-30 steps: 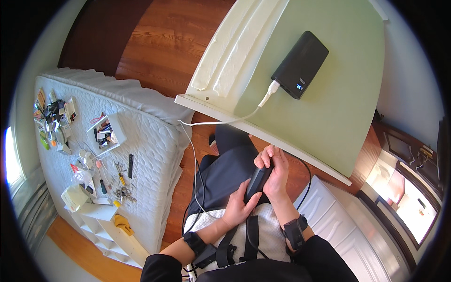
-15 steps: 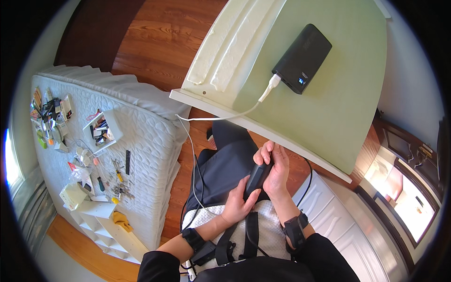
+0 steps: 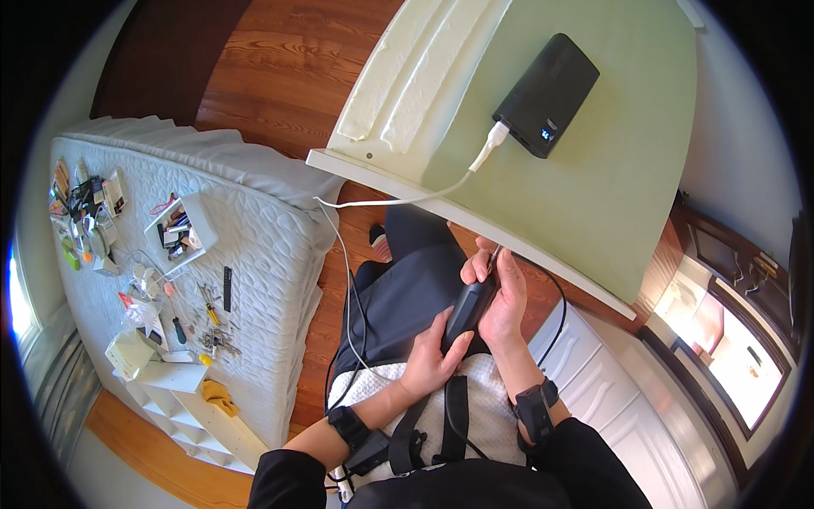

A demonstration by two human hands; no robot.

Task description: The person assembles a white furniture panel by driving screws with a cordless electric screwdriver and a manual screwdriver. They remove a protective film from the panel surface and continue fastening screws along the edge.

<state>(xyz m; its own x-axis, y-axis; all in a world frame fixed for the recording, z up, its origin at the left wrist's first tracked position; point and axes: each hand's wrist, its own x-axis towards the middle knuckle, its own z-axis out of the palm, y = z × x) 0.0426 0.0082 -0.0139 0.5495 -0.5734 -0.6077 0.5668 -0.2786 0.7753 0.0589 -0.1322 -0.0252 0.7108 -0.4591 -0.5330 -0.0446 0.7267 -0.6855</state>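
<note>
Head view: a black handheld tool (image 3: pixel 468 310) is held over the lap, just off the near edge of the green-topped bench (image 3: pixel 610 187). Grip on both sides taken up: its lower end is held by the left hand (image 3: pixel 431 360), thumb and fingers around it; its upper part is wrapped by the right hand (image 3: pixel 502 301), fingers curled at the top, where something thin and shiny shows. Whether that tip is touched to the bench edge cannot be told. Status, as judged: mid-handling. Done: tool picked up and steadied with both hands; power bank (image 3: pixel 547 93) laid on the bench, its display lit, white cable (image 3: pixel 424 199) plugged in and run over the edge, down toward the lap. Where the cable ends can't be made out. Left: tool not yet put down; no finished result is seen, and how much remains can't be read. On the mattress (image 3: pixel 263 271), well apart from the hands, an open white box (image 3: pixel 202 225) of small items, a screwdriver (image 3: pixel 179 331) and a yellow cloth (image 3: pixel 219 399) are left lying, none of them held.
</note>
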